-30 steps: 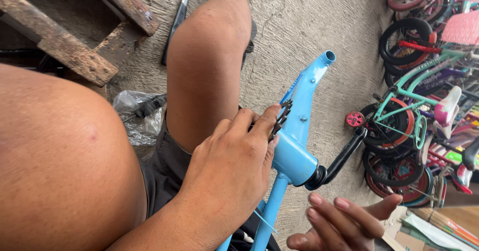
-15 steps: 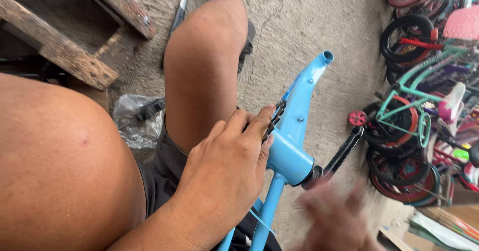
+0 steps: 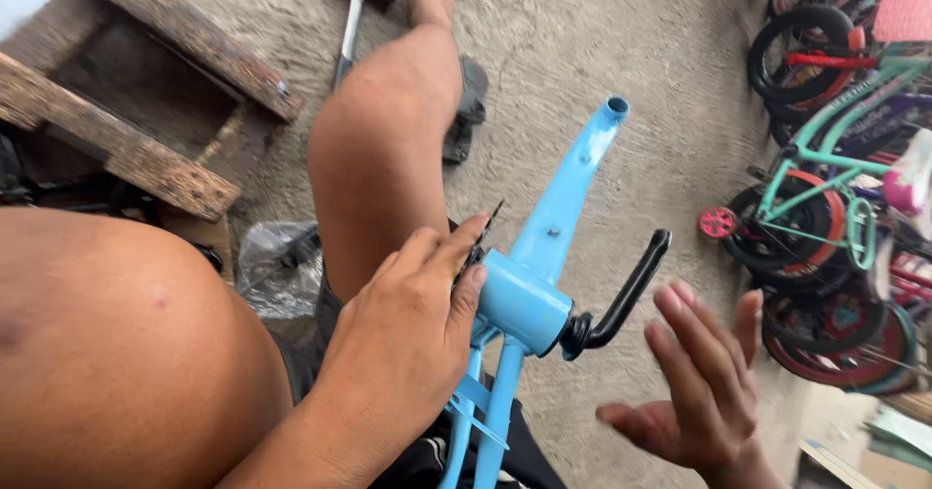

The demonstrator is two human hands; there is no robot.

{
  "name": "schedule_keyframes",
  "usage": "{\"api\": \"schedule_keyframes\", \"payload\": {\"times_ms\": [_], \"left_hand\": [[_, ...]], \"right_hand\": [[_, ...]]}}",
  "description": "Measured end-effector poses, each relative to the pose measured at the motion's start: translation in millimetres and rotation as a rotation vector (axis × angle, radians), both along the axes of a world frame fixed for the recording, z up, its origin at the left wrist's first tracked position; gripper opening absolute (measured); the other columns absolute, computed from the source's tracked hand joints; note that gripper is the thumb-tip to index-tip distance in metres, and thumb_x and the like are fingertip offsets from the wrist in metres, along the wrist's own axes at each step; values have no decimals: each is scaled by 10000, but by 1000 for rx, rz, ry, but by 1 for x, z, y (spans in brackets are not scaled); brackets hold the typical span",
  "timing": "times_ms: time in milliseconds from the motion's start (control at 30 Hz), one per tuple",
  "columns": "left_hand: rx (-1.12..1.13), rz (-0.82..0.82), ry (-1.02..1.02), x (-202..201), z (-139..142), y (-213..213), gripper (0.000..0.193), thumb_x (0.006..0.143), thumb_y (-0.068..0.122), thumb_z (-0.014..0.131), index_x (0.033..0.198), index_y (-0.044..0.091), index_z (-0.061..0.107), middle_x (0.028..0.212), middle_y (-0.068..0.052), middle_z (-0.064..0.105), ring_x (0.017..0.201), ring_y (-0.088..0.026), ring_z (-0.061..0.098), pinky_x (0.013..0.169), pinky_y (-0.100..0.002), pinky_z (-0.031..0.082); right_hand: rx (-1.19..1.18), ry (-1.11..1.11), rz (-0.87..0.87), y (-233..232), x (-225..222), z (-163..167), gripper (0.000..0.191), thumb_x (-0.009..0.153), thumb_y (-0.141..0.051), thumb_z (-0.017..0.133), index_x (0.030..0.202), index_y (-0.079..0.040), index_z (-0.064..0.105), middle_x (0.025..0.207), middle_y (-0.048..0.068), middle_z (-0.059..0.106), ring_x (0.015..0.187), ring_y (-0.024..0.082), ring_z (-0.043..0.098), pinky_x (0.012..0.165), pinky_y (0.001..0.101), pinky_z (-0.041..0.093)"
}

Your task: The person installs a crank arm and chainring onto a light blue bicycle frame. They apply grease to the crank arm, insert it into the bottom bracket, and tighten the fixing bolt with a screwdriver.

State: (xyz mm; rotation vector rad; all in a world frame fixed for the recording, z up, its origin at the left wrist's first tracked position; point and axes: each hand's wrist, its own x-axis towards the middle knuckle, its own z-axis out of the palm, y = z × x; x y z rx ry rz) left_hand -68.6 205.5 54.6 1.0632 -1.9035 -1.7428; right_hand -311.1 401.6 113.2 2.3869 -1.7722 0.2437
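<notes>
A light blue bicycle frame [image 3: 561, 207] rests against my lap, its tube pointing up and away. My left hand [image 3: 408, 338] grips the frame at its round bottom bracket shell [image 3: 522, 303], fingers over a dark toothed part on the left side. A black crank arm [image 3: 626, 295] sticks out of the shell's right side. My right hand [image 3: 701, 382] hovers open just right of and below the crank, fingers spread, touching nothing.
My bare knee [image 3: 383, 130] rises behind the frame. A hammer [image 3: 351, 3] lies on the concrete floor beyond it. Wooden planks [image 3: 146, 149] sit at left, a clear plastic bag [image 3: 277, 266] below them. Several small bicycles [image 3: 835, 178] crowd the right side.
My right hand has risen from the lower edge toward the crank arm and opened its fingers. The left hand has kept its grip on the frame. The view has shifted, showing the hammer.
</notes>
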Motion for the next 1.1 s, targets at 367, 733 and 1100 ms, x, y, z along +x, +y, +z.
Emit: {"api": "schedule_keyframes", "payload": {"times_ms": [367,733,1100], "left_hand": [[34,-23,-52,-6,9,0,514,989,292,479,1480,155,548,1116,-97,639,1012,-315,670,839,-462,535],[43,-8,-47,-2,13,-2,499,999,301,470,1470,155,545,1188,-92,641,999,-324,689,824,-467,544],[73,-35,-76,-2,16,-1,512,994,297,464,1481,162,546,1108,-101,645,971,-341,691,826,-467,546]], "right_hand": [[92,137,21,-47,24,12,436,834,-390,878,1146,-142,702,1091,-31,746,1266,167,602,1300,606,50],[31,18,85,-37,39,10,596,836,-590,805,1222,-153,678,1191,-35,733,1269,161,586,1306,580,80],[70,56,-117,-43,32,7,484,828,-433,835,1131,-77,710,1121,29,740,1215,226,602,1271,616,-3]]}}
